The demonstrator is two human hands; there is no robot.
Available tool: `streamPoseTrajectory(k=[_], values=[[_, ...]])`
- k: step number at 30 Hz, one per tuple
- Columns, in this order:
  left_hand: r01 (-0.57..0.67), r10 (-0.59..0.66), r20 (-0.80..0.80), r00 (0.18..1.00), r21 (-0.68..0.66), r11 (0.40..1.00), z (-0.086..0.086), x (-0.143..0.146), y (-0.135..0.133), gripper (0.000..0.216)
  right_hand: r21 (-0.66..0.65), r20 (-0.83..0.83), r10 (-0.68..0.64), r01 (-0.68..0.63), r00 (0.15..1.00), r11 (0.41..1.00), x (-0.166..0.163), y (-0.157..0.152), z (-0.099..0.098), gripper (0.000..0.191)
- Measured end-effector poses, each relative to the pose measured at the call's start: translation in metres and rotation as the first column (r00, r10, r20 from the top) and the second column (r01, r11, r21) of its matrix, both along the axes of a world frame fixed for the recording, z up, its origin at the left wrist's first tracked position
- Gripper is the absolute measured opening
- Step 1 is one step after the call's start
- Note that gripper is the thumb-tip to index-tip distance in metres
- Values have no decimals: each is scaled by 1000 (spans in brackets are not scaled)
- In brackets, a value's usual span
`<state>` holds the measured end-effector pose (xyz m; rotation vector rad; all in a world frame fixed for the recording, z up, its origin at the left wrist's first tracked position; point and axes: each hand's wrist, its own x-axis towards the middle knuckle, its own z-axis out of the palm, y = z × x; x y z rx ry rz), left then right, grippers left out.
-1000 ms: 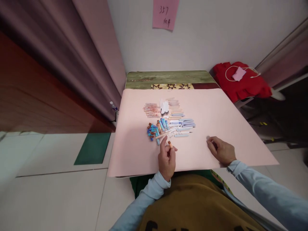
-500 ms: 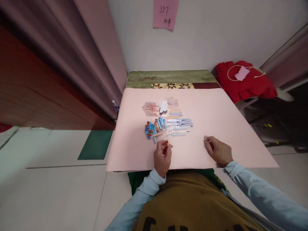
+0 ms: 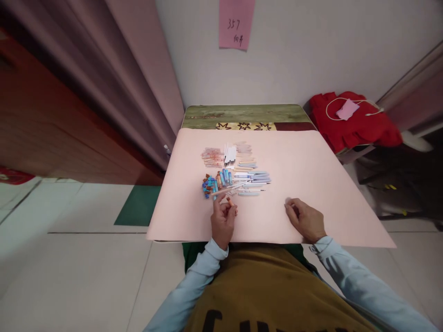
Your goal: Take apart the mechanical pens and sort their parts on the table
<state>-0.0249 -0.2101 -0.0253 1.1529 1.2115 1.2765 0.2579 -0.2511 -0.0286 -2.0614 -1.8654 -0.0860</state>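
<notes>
My left hand is closed on a small orange pen part, its fingertips just below a heap of pen parts. That heap lies on a pink sheet and mixes blue and brown caps, light blue barrels, white refills and clear tubes. My right hand rests on the sheet to the right with its fingers curled; whether it holds anything is hidden.
The pink sheet covers a table whose green far edge shows by the wall. A red cloth with a white cord lies at the right. Curtains hang left, above a tiled floor with a green mat.
My left hand drew its fingers in around the orange part and moved slightly toward the heap. The view shifted a little, and my right hand stayed resting on the sheet.
</notes>
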Motion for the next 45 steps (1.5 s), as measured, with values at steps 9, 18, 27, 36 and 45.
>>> streamPoseTrajectory(k=[9,18,27,36,45], values=[[15,-12,68,998,-39,999,5,-3,-1,41,6,18,2,-2,1000,1000,0,-2,0,31],[14,-13,35,999,-35,999,1,-4,0,45,-19,9,18,-18,1000,1000,-3,-1,4,31],[-15,13,-49,999,-57,998,0,-1,3,32,-117,-447,22,-83,894,990,4,19,34,33],[-39,38,-120,992,-9,999,1,-7,-1,30,47,-577,99,-88,811,995,-19,83,26,26],[-82,98,-226,969,79,994,2,-3,0,17,84,-627,148,-122,765,989,-33,76,12,24]])
